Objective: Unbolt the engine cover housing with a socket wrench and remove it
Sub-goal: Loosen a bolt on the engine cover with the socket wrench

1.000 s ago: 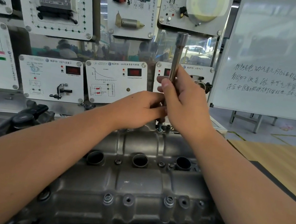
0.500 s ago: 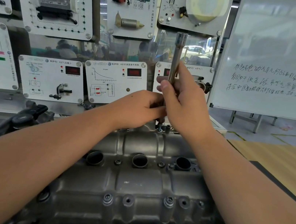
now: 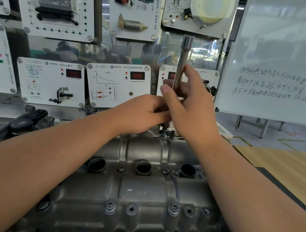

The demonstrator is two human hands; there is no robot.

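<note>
My right hand (image 3: 190, 109) pinched the wrench (image 3: 181, 64) shaft between thumb and curled fingers, tool upright, its open top end toward 12 o'clock. My left hand (image 3: 142, 112) sat just beside it at 9 o'clock, fingers curled around the lower shaft; exact finger contact was hidden behind my right hand. The tool's lower tip stood on a bolt (image 3: 163, 132) at the far edge of the cover (image 3: 147, 190), which lay straight ahead of me, filling the frame from centre to 6 o'clock, seated on the engine. More bolts showed along the near edge, so unbolting looked early. Judged the cover as cast metal: stiff, heavy, likely a bit oily, not fragile but awkward. Best hold later would probably be two hands on the long edges at 3 and 9 o'clock, not the tube holes. The smooth wrench shaft could slip in a pinch, so it needed a firm grip. Whiteboard (image 3: 288, 56) stood at 2 o'clock.
</note>
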